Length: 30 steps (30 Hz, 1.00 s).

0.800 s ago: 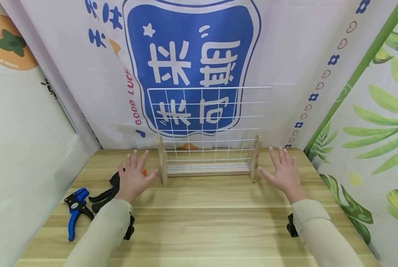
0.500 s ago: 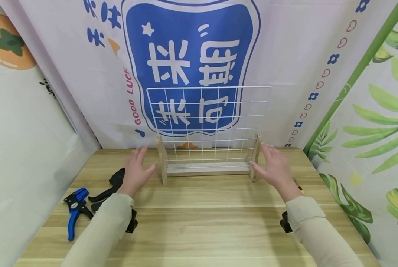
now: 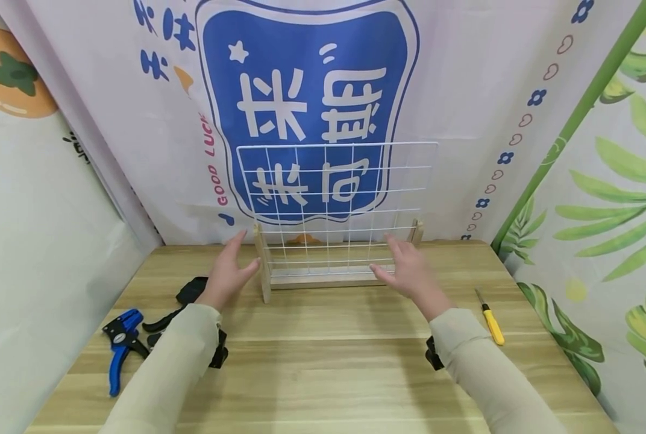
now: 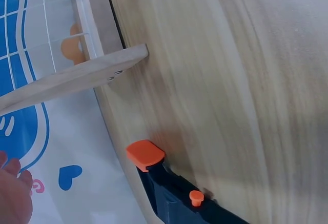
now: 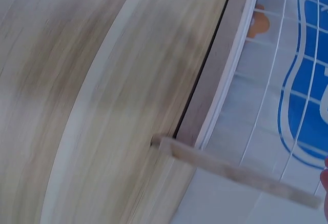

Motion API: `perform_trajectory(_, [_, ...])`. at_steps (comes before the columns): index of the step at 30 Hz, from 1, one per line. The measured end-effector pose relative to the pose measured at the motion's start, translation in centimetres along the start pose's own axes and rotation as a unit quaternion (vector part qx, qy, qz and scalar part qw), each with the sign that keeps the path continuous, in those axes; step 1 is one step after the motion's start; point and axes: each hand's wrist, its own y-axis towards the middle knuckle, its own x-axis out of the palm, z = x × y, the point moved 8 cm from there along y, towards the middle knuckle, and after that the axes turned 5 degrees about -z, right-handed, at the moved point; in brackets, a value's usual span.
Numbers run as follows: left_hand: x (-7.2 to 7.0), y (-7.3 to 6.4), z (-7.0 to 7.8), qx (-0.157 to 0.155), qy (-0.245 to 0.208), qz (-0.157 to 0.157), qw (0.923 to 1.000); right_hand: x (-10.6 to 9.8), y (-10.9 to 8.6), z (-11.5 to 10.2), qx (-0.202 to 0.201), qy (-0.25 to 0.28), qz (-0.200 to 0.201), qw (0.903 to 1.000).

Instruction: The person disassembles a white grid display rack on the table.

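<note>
A white wire grid (image 3: 328, 193) stands upright in a wooden stand (image 3: 266, 271) at the back of the table. My left hand (image 3: 226, 274) hovers just left of the stand's left post, fingers extended and thumb spread, holding nothing. In front of the grid's right part is my right hand (image 3: 410, 274), also with extended fingers and nothing held; it hides part of the right post. The left wrist view shows the left post (image 4: 77, 75) and a bit of my left fingers (image 4: 11, 167). The right post (image 5: 236, 172) shows blurred in the right wrist view.
Blue-and-black pliers-like wire strippers (image 3: 119, 343) lie at the left. Beside them is a black tool with orange parts (image 4: 171, 196), partly behind my left arm. A yellow-handled screwdriver (image 3: 493, 325) lies at the right. A printed cloth (image 3: 464, 90) hangs behind the table.
My right hand has moved left, from beside the right post to in front of the grid, uncovering the screwdriver. My left hand has shifted slightly right, toward the left post.
</note>
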Motion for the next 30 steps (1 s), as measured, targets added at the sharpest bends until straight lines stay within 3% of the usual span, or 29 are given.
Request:
perform_trajectory(8, [0.1,1.2,0.2,0.001,0.003,-0.010,0.9999,1.9,1.2,-1.8,-0.023,-0.012,-0.011,0.9996])
perform_trajectory(15, [0.2,2.1,0.6,-0.009,-0.009,-0.022,0.9997,3.8,2.0,-2.6,-0.008,-0.018,-0.047,0.9987])
perform_trajectory(19, [0.3,2.4,0.6,-0.010,-0.008,-0.027,0.9996,4.6,2.3,-3.0,-0.002,-0.021,-0.047,0.9987])
perform_trajectory(24, [-0.1,3.1,0.8,0.003,-0.004,-0.017,0.9998,5.5,3.0,-3.3,0.025,0.003,-0.059,0.9979])
perform_trajectory(30, [0.2,3.5,1.1,-0.002,-0.005,-0.032,0.9995,6.7,3.6,-3.1,0.079,0.028,-0.093,0.9921])
